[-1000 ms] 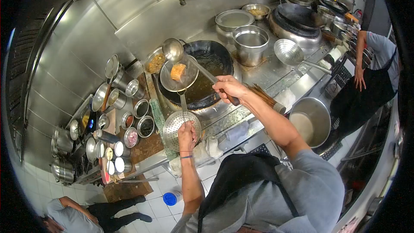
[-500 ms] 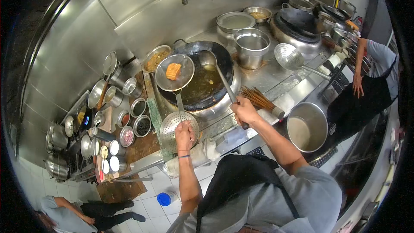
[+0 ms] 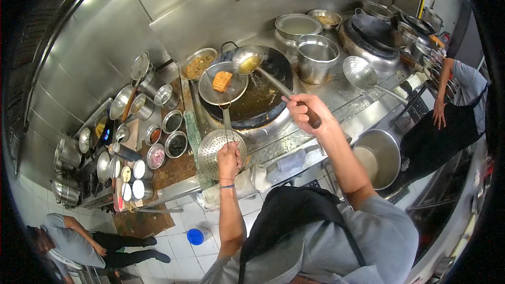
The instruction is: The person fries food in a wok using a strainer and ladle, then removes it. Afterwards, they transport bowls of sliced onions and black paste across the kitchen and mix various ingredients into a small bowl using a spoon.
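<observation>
Golden piece (image 3: 222, 81), one, within the rim of a mesh strainer (image 3: 209, 89) over the wok's (image 3: 280, 68) left edge; left hand (image 3: 229, 160) closed round the strainer, right hand (image 3: 309, 113) round a liquid-bearing ladle (image 3: 248, 53): sudden tilting could drop the piece or splash over the edge.

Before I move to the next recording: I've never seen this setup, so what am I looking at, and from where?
There is no machine: these are a person's bare hands, filmed by one head-worn camera looking forward and down. The left hand grips a mesh strainer bearing an orange-brown piece of food. The right hand holds a ladle with yellowish liquid in it. Beneath them is a black wok. A steel pot stands on the counter to its right. A perforated skimmer shows under the left hand; whether that is gripped too, I cannot tell.
</observation>
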The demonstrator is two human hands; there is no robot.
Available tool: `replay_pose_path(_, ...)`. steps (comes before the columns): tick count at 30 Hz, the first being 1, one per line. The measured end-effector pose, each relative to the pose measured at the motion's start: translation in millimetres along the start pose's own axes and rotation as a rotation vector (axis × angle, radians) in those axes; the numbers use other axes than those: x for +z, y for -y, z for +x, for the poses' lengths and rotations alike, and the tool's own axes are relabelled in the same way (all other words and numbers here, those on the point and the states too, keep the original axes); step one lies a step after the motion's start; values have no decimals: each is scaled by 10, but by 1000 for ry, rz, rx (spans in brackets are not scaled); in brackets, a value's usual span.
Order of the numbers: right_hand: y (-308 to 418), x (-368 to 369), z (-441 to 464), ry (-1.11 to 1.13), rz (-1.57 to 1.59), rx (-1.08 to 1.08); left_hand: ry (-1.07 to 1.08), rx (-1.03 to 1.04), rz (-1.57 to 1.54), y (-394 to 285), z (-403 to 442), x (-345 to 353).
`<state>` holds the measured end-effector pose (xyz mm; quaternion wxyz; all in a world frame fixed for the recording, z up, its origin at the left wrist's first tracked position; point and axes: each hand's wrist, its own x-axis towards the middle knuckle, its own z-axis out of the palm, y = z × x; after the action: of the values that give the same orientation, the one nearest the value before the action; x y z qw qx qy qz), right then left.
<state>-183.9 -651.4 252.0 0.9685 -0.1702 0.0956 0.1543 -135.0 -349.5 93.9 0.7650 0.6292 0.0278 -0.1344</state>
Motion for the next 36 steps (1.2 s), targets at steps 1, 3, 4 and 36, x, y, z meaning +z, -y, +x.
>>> replay_pose_path(1, -11, 37, 65, 5, -23, 1, 3, 2, -2, -1, -4, 6)
replay_pose_path(3, -39, 49, 229, 13, -70, 7, 10, -12, -22, 3, -13, 1)
replay_pose_path(4, -55, 50, 310, 12, -102, 18, 11, -19, -33, 6, -15, -2)
replay_pose_path(36, -38, -453, -194, -144, -108, -58, 9, -14, -8, -40, -66, 60)
